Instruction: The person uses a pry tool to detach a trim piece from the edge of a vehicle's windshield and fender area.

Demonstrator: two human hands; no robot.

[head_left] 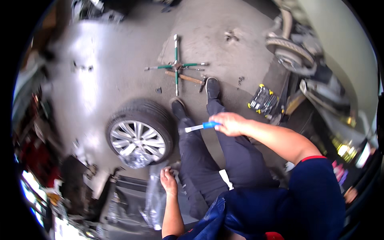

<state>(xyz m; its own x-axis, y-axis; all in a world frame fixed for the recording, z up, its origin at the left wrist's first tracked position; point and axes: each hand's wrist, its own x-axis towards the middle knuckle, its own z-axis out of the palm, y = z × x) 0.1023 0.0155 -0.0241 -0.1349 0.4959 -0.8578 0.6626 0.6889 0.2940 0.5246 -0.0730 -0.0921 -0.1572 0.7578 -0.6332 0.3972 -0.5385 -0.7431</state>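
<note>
From the left, has the wheel (138, 140) with clear plastic film (138, 159) bunched over its lower rim, then has the left hand (169, 182) just off the wheel's lower right, fingers curled, though cannot tell whether grasping anything. Beyond the wheel's upper right, has a green cross wrench (177, 66) overlapped in view with a wooden-handled hammer (189, 79). Directly right of the wheel, grasps the blue-handled tool (209, 125) in the right hand (230, 123), pale end toward the wheel; farther right of it, has a tool set (263, 99) and, higher, a brake disc (290, 54).
</note>
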